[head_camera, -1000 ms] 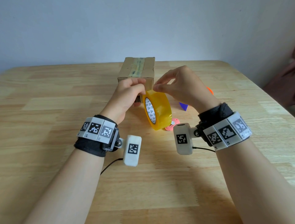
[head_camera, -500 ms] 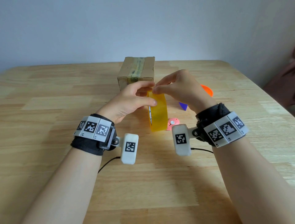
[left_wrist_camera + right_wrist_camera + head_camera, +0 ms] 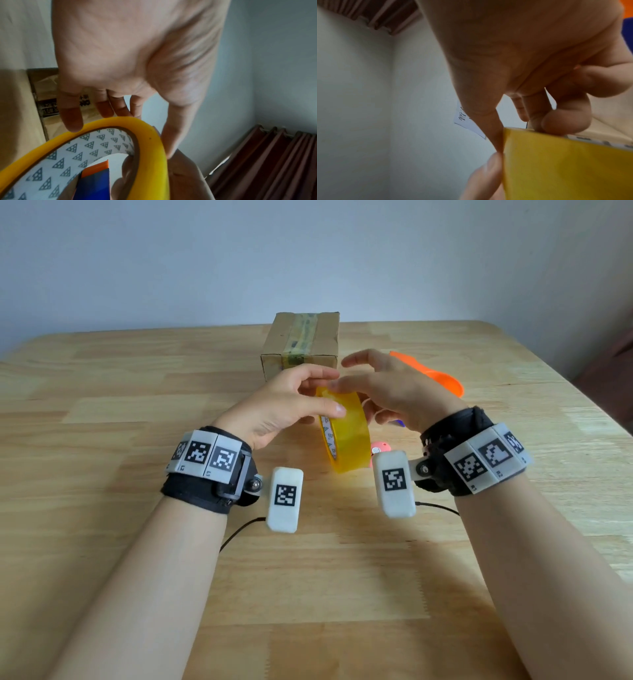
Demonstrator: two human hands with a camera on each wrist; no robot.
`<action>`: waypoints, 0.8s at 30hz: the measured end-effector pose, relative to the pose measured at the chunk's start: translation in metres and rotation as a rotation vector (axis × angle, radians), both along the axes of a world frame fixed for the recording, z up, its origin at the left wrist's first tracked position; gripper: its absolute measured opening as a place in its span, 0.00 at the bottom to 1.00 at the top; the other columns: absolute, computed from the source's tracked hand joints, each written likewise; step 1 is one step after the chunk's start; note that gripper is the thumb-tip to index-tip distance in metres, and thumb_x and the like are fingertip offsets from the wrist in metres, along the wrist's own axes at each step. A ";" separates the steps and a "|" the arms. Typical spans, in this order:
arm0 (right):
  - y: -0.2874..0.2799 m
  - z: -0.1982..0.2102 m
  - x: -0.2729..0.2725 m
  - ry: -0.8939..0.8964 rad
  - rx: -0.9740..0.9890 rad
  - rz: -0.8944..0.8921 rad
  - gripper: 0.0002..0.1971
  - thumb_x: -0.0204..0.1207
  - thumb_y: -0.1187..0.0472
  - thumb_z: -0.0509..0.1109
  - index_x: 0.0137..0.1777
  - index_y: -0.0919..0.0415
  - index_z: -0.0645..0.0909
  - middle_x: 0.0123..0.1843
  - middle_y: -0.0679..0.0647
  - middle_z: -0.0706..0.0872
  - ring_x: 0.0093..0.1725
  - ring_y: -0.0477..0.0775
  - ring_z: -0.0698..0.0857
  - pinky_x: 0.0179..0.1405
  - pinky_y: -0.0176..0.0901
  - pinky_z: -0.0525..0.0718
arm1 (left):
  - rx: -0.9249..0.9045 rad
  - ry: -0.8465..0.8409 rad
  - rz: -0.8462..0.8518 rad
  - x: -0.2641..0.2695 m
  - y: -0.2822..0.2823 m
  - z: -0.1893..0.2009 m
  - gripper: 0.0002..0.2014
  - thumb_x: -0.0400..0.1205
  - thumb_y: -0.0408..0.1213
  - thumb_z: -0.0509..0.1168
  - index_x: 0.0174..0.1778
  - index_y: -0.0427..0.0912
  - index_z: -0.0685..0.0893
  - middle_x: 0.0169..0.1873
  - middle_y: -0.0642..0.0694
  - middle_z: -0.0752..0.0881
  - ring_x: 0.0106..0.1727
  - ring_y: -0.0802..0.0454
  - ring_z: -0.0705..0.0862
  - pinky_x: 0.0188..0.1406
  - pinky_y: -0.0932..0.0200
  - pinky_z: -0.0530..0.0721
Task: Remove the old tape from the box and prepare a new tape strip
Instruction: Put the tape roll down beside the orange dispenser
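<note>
A yellow tape roll [image 3: 346, 436] stands on edge, held up above the wooden table [image 3: 130, 412] between both hands. My left hand [image 3: 325, 392] grips it from the left, thumb laid across the outer face, fingers behind the rim [image 3: 106, 108]. My right hand [image 3: 356, 392] grips it from the right, thumb along the roll's edge [image 3: 494, 135], curled fingers on the rim and in the core. The roll [image 3: 150, 140] shows a white triangle-printed core; its yellow face [image 3: 565, 165] fills the right wrist view. Behind stands the cardboard box [image 3: 274, 347] with old tape [image 3: 303, 337] along its top.
An orange scoop-like object [image 3: 436, 374] lies right of the box, behind my right hand. A small pink round thing [image 3: 381, 446] and a blue piece [image 3: 399, 423] sit on the table under my right hand. Bare table lies at the left and near me.
The roll has turned to show its outer face. My left thumb has slid across that face. My right hand went from pinching the top to wrapping over the roll.
</note>
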State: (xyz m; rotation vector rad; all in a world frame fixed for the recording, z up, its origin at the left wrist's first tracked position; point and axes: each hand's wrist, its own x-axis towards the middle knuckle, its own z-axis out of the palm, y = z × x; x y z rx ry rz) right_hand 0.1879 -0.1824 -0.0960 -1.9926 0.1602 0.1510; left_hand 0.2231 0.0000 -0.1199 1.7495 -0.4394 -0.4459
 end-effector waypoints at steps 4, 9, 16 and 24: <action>0.013 0.001 -0.008 -0.005 0.113 -0.003 0.24 0.74 0.54 0.79 0.69 0.48 0.79 0.39 0.54 0.84 0.32 0.53 0.78 0.33 0.45 0.71 | -0.099 0.071 0.096 -0.011 0.004 0.005 0.20 0.69 0.35 0.75 0.57 0.52 0.88 0.48 0.51 0.82 0.54 0.51 0.83 0.49 0.49 0.81; 0.017 0.024 -0.032 -0.093 0.119 -0.073 0.22 0.71 0.57 0.80 0.65 0.46 0.82 0.40 0.53 0.88 0.33 0.53 0.82 0.32 0.43 0.75 | -0.235 0.094 0.171 -0.035 0.007 0.025 0.16 0.74 0.30 0.67 0.56 0.48 0.89 0.47 0.50 0.87 0.55 0.47 0.83 0.48 0.47 0.83; -0.007 0.039 -0.067 -0.237 -0.263 -0.198 0.27 0.69 0.53 0.83 0.67 0.46 0.80 0.56 0.50 0.83 0.52 0.53 0.82 0.39 0.43 0.78 | -0.200 0.112 0.303 -0.070 -0.009 0.039 0.12 0.81 0.29 0.67 0.55 0.45 0.90 0.54 0.43 0.85 0.55 0.44 0.84 0.47 0.46 0.87; -0.047 -0.002 -0.082 -0.057 -0.691 -0.261 0.28 0.69 0.57 0.79 0.69 0.56 0.77 0.62 0.58 0.84 0.58 0.61 0.82 0.49 0.49 0.83 | -0.107 0.132 0.359 -0.095 -0.016 0.031 0.10 0.84 0.32 0.66 0.58 0.46 0.88 0.47 0.50 0.83 0.55 0.47 0.82 0.62 0.42 0.89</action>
